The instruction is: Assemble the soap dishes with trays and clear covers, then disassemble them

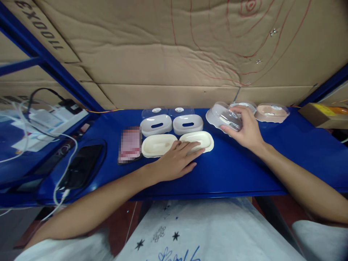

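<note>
My left hand (179, 161) lies with its fingers spread over the right one of two cream oval trays, its fingertips on the right tray (208, 139). The left cream tray (156, 145) is beside it, partly under the hand's edge. My right hand (246, 127) is curled round a clear-lidded oval dish (220, 112), thumb at the front and fingers on top. Behind the cream trays stand two whitish oval pieces with slots, a left one (152, 126) and a right one (191, 123). Two clear lids, left (148, 113) and right (187, 113), are behind those.
On the blue table (231, 174), another lidded dish (246, 105) and a peach lidded dish (269, 113) stand at the back right. A blurred-out phone (130, 145), a black phone (84, 165) and white cables are left. A cardboard box (320, 116) is far right.
</note>
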Motion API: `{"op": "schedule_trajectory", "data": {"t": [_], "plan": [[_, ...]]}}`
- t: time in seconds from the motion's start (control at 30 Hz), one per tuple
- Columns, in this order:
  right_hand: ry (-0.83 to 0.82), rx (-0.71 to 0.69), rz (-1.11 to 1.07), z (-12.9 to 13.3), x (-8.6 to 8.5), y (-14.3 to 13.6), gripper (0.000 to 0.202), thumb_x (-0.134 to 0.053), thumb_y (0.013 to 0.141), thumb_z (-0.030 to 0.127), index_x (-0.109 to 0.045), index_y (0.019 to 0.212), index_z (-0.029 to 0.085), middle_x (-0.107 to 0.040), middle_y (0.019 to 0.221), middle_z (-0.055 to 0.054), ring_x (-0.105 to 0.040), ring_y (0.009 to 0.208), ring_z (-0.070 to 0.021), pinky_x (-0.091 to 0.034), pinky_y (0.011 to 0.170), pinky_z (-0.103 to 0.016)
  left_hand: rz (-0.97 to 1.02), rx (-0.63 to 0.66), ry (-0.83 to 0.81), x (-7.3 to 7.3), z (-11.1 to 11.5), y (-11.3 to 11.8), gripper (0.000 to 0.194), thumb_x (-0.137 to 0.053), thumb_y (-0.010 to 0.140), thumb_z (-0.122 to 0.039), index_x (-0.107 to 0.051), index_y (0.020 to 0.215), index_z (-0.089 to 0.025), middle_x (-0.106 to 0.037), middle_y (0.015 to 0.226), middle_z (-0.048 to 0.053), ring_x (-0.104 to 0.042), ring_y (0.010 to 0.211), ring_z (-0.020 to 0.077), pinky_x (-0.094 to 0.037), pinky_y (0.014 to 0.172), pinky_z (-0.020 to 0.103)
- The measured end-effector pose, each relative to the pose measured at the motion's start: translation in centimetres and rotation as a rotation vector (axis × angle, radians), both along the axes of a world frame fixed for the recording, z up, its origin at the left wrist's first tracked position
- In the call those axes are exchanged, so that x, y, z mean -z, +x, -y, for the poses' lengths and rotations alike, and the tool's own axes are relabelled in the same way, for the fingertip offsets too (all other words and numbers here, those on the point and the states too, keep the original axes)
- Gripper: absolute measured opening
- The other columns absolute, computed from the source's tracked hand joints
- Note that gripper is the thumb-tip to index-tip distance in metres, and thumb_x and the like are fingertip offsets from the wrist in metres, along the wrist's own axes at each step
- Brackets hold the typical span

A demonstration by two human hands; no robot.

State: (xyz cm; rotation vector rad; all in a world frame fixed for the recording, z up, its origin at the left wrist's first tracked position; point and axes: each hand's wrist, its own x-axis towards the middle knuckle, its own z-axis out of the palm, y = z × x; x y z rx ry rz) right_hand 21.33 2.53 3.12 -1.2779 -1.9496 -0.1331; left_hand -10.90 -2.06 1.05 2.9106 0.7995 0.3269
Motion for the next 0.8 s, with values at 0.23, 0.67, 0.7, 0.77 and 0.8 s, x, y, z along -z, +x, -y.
{"op": "schedule_trajectory", "data": {"t": [0.23, 0.67, 0.7, 0.77, 0.8], "plan": [[-0.014, -0.296, 0.108, 2.7, -0.1, -1.2, 0.082, -0.067, 0.085, 0.087, -0.061, 0.14, 0.027, -0.062, 0.148, -0.018, -0.059, 0.139, -0.0428, -0.047, 0.12, -0.063, 0.549, -0.109, -0.305, -0.6, 0.1, -0.2, 0.109, -0.077, 0.094, -0.061, -0.007, 0.173, -0.035, -0.03, 0.176, 0.017, -0.056, 0.142, 0.0362, -0.053, 0.115, 0.055], [-0.007, -0.354, -0.286, 0.6, 1.7, -0.6, 0.065, -0.066, 0.094, 0.074, -0.055, 0.142, 0.033, -0.065, 0.137, -0.011, -0.067, 0.125, -0.037, -0.057, 0.107, -0.056, 0.512, 0.067, -0.381, -0.7, 0.8, -0.1, 0.118, -0.092, 0.081, -0.045, -0.018, 0.172, -0.033, -0.042, 0.17, 0.017, -0.045, 0.154, 0.0426, -0.04, 0.127, 0.062], [-0.004, -0.266, -0.227, -0.3, 1.8, 0.1, 0.063, -0.07, 0.093, 0.07, -0.055, 0.14, 0.031, -0.065, 0.137, -0.012, -0.065, 0.127, -0.0375, -0.054, 0.11, -0.057, 0.483, 0.095, -0.376, -0.7, 0.9, -0.2, 0.118, -0.092, 0.081, -0.045, -0.018, 0.172, -0.033, -0.043, 0.169, 0.017, -0.046, 0.154, 0.0423, -0.041, 0.127, 0.062], [-0.02, -0.146, -0.086, -1.9, 2.4, 1.4, 0.058, -0.074, 0.091, 0.061, -0.056, 0.135, 0.028, -0.064, 0.137, -0.014, -0.061, 0.131, -0.0388, -0.05, 0.113, -0.059, 0.424, 0.148, -0.369, -0.8, 1.1, -0.2, 0.119, -0.093, 0.082, -0.046, -0.018, 0.173, -0.034, -0.044, 0.17, 0.017, -0.048, 0.153, 0.0417, -0.042, 0.126, 0.061], [-0.058, -0.122, -0.015, -2.6, 2.8, 1.9, 0.056, -0.075, 0.09, 0.058, -0.056, 0.133, 0.026, -0.063, 0.138, -0.016, -0.06, 0.133, -0.0392, -0.049, 0.114, -0.059, 0.397, 0.168, -0.366, -0.9, 1.2, -0.2, 0.119, -0.093, 0.081, -0.048, -0.018, 0.173, -0.034, -0.044, 0.17, 0.018, -0.049, 0.152, 0.0415, -0.043, 0.125, 0.06]]}}
